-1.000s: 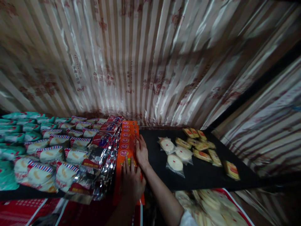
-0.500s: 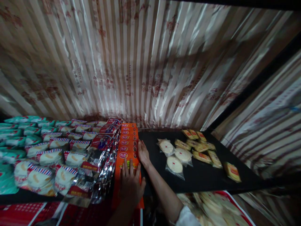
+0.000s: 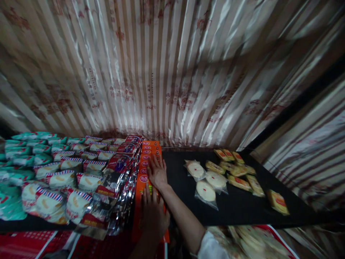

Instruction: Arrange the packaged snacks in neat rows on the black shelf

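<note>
A long row of orange snack packets (image 3: pixel 143 167) with round logos runs from the front edge of a black shelf (image 3: pixel 178 198) to its back. My left hand (image 3: pixel 153 214) lies flat on the near part of the row, fingers stretched out. Farther back, my right hand (image 3: pixel 157 172) rests on top of the same packets with its fingers extended, nothing gripped. Shiny dark-red and silver packets (image 3: pixel 117 167) stand close along the left side of the row.
White striped bread bags (image 3: pixel 60 178) and green bags (image 3: pixel 18 176) fill the left. Round white cakes in clear bags (image 3: pixel 205 190) and yellow packets (image 3: pixel 238 181) lie right. Red crates (image 3: pixel 27 244) sit below the front edge. A striped foil curtain (image 3: pixel 161 72) hangs behind.
My right hand has moved from the right side of the orange row onto its top. My left hand stays on the near part. The view has shifted slightly.
</note>
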